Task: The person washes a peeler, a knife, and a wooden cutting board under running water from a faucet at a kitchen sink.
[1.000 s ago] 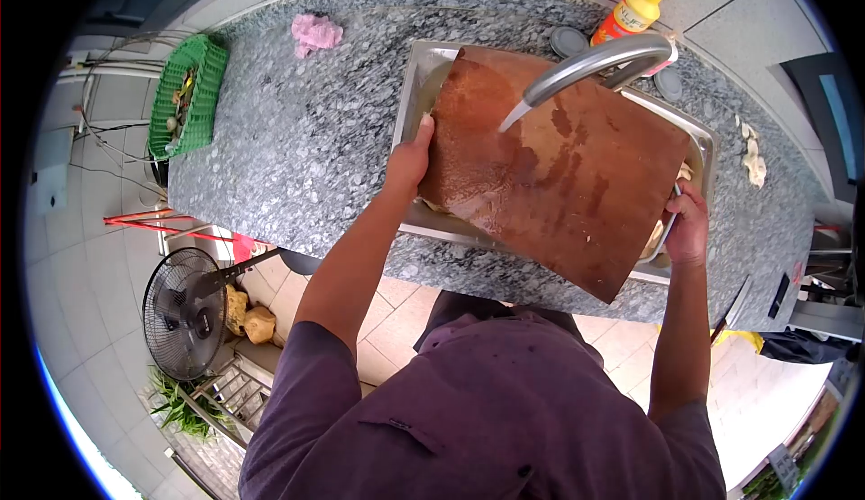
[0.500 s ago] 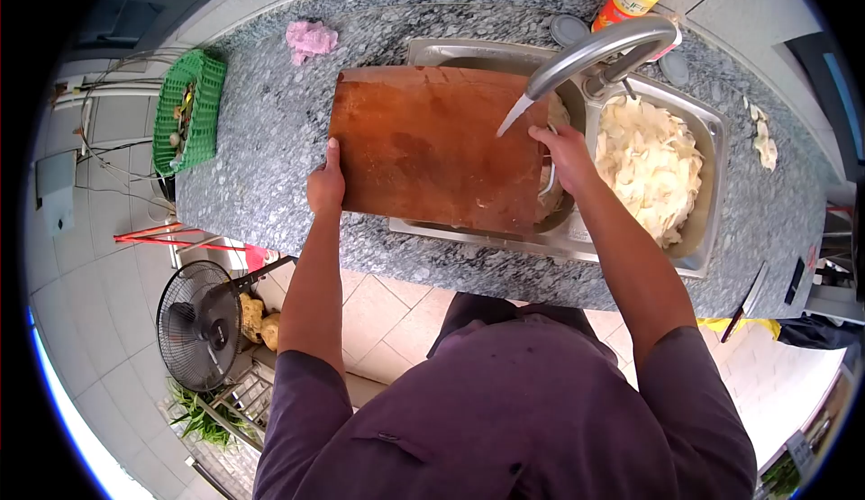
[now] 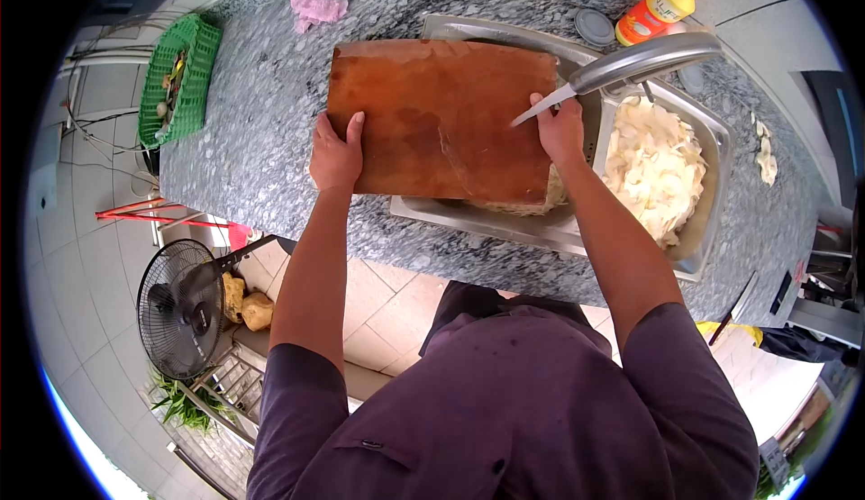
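A wet brown board (image 3: 441, 122) covers most of the left basin of the steel sink (image 3: 487, 221). My left hand (image 3: 338, 153) grips its left edge, thumb on top. At the right edge my right hand (image 3: 560, 131) holds the board, thumb on top and the other fingers partly hidden. Water runs from the curved faucet (image 3: 644, 57) onto the board near my right hand. Pale sliced pieces (image 3: 656, 167) fill much of the right basin. More pale food shows under the board's lower edge.
A yellow and orange bottle (image 3: 658, 13) and a round lid (image 3: 595, 27) stand behind the sink. A pink cloth (image 3: 317, 7) and a green basket (image 3: 185, 81) are on the left. A knife (image 3: 734, 309) lies at the counter's right front edge.
The board has moved left off the right basin, uncovering the pale slices, and is now nearly level in view. Both hands moved left with it and still hold it.
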A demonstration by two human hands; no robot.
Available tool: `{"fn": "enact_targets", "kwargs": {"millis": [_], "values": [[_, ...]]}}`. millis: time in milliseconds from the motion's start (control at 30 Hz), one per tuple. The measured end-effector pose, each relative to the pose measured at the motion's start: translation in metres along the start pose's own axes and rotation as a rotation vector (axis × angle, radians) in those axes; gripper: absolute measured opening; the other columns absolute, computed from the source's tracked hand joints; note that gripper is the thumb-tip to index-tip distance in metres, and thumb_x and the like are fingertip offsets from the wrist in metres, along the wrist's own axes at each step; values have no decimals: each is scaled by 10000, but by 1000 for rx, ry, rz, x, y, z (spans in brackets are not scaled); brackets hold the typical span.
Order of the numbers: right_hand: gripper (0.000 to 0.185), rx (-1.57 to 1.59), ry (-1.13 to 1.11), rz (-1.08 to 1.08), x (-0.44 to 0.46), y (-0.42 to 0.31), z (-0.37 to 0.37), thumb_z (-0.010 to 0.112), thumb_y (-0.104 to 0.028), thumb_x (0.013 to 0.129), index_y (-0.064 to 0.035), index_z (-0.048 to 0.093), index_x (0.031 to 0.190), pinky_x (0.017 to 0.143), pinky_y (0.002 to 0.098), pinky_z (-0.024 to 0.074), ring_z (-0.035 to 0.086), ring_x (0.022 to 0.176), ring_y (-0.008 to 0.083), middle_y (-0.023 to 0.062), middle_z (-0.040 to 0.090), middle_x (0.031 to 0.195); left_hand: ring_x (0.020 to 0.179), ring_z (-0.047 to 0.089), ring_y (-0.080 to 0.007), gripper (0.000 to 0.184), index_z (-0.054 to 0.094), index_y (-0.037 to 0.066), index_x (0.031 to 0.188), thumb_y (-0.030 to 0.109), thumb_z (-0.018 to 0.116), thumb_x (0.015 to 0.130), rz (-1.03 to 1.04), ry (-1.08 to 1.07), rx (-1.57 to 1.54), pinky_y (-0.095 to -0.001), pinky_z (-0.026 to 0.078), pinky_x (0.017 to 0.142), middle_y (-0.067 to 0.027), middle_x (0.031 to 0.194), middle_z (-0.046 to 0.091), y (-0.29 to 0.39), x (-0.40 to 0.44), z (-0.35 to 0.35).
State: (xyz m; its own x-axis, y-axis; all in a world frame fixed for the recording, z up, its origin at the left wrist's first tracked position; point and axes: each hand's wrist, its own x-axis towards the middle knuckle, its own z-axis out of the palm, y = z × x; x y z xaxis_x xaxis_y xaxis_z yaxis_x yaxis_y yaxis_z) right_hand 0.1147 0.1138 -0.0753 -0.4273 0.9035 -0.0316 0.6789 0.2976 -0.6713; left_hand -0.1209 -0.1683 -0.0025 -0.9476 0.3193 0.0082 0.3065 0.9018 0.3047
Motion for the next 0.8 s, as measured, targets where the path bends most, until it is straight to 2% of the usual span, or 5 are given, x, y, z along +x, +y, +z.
{"fn": "enact_targets", "kwargs": {"millis": [33, 133, 233, 567, 800], "values": [[750, -34, -28, -126, -9, -12, -6, 589, -504, 954, 24, 408, 1455, 1110, 507, 344, 426, 1341, 430, 294, 436, 1444, 1210, 577, -395, 805, 459, 86, 1424, 712, 475, 917, -52, -7, 24, -497, 473, 979, -207, 1377, 551, 10, -4, -6], [730, -399, 101, -423, -53, -41, -2, 542, -453, 977, 97, 386, 1430, 1187, 545, 209, 267, 1433, 483, 324, 285, 1537, 1220, 573, -396, 825, 439, 97, 1442, 727, 466, 911, -130, -43, 74, -510, 472, 978, -195, 1399, 539, 20, -7, -10], [821, -366, -74, -564, -80, -58, 0, 532, -494, 969, 112, 313, 1478, 1200, 575, 144, 164, 1477, 482, 310, 163, 1596, 1227, 569, -396, 828, 434, 96, 1447, 729, 454, 914, -130, -38, 83, -510, 470, 979, -190, 1402, 539, 17, -6, -8], [742, -211, -351, -1190, -134, -130, 54, 489, -525, 967, -19, 401, 1501, 1223, 506, 153, 230, 1495, 343, 146, 295, 1609, 1161, 597, -412, 786, 427, 69, 1412, 692, 458, 934, -22, 31, 92, -521, 499, 911, -209, 1347, 552, 7, -2, 5], [791, -308, -417, -894, -96, -36, -50, 540, -538, 941, -16, 368, 1510, 1219, 504, 163, 224, 1499, 342, 159, 299, 1602, 1263, 543, -407, 847, 414, 41, 1459, 709, 431, 938, -71, -52, 62, -486, 457, 1010, -207, 1435, 511, 14, -4, -6]]}}
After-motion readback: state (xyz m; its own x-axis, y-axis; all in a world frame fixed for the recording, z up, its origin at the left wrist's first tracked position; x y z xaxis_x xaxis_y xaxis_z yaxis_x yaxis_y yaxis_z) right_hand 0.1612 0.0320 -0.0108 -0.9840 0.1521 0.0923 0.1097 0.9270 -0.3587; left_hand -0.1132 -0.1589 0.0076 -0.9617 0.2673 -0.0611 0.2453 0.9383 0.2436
